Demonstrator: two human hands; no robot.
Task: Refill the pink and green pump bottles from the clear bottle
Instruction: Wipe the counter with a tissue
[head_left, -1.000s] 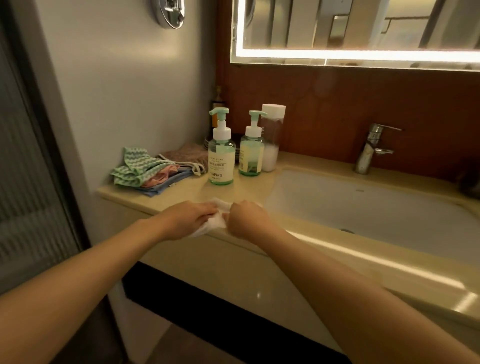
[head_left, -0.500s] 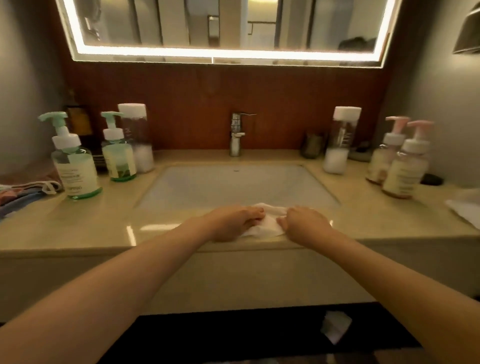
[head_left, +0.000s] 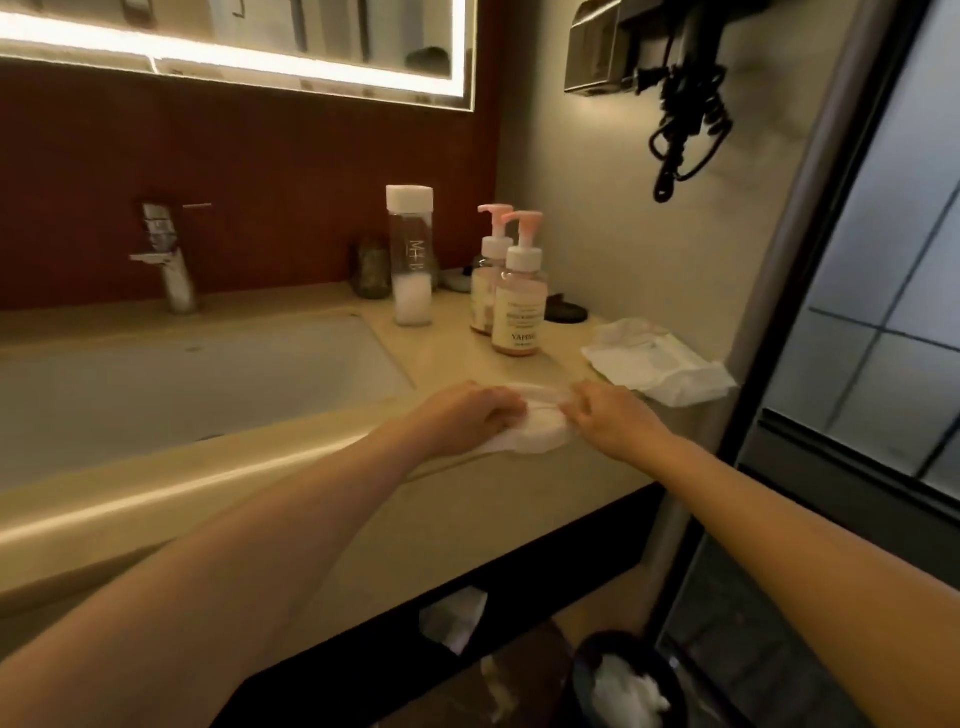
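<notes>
The left hand (head_left: 467, 413) and right hand (head_left: 615, 422) pinch a wipe (head_left: 537, 440) at the counter (head_left: 447, 358) edge.
Two pink bottles (head_left: 519, 306) and the clear bottle (head_left: 410, 260) stand behind, beside the sink (head_left: 208, 379).

pump bottles (head_left: 518, 304) right of sink (head_left: 197, 379), clear bottle (head_left: 411, 260) between

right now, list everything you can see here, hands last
pink pump bottles: two, pink, counter right of basin
clear bottle: one, clear with white cap, left of them
dark jar: one, dark, beside clear bottle
faucet: one, chrome, behind basin
sink basin: one, white, left
mirror: one, lit edge, top
crumpled sheet: one, white, counter's right end
hair dryer: one, black, wall upper right
bin: one, black, floor
white wipe: one, white, counter's front edge
left hand: one, grips wipe
right hand: one, pinches wipe
</notes>
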